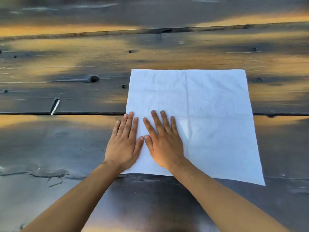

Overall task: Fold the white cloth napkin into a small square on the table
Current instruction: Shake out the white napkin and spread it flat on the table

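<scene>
The white cloth napkin (209, 111) lies spread flat as a large square on the dark wooden table (66, 139), with faint crease lines crossing it. My left hand (124, 143) lies flat, fingers straight, across the napkin's near left edge, partly on the wood. Beside it my right hand (163, 139) presses flat on the napkin's near left part, fingers spread. The two thumbs nearly touch.
The table is made of broad dark planks with knots and worn orange-brown patches. A seam between planks (66, 113) runs left to right under the napkin. A second seam (117, 31) crosses farther back.
</scene>
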